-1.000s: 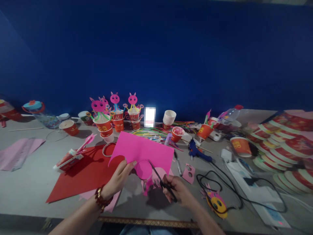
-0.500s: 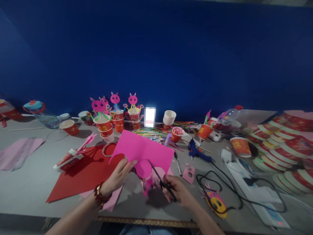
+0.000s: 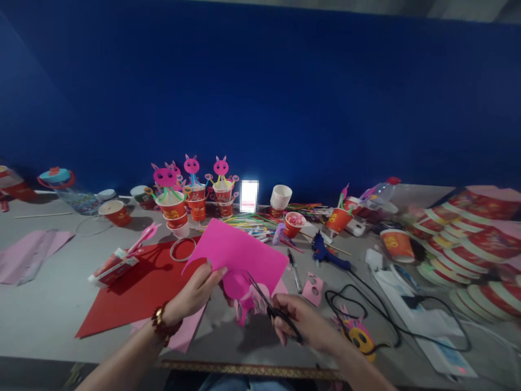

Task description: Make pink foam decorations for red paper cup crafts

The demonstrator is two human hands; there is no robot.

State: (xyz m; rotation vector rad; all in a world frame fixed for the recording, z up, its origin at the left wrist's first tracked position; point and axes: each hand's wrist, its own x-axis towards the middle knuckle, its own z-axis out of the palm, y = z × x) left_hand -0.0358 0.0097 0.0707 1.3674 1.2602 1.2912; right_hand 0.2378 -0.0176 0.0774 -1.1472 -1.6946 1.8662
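A bright pink sheet (image 3: pixel 240 250) is pinched along its lower left part by my left hand (image 3: pixel 199 290), which wears a beaded bracelet. Black-handled scissors (image 3: pixel 266 300) are in my right hand (image 3: pixel 293 320), fingers wrapped round the handles. Their blades point up and left at the sheet's lower edge, next to a partly cut rounded piece (image 3: pixel 236 283). Below the sheet lie pink scraps (image 3: pixel 245 309) with cut-out holes. A large red sheet (image 3: pixel 122 304) lies on the table under my left forearm's far side.
Paper cups with pink animal faces (image 3: pixel 165 177) stand at the back left. Right of the hands are a marker (image 3: pixel 294 274), a blue glue gun (image 3: pixel 325 252), its black cable, a power strip (image 3: pixel 427 320) and stacked cups (image 3: pixel 484 217). A tape ring (image 3: pixel 183 250) rests on the red sheet.
The scissors and my right hand have shifted slightly right and down. The pink sheet has tilted a little, and the rounded piece looks less separate from it. The view has shifted slightly.
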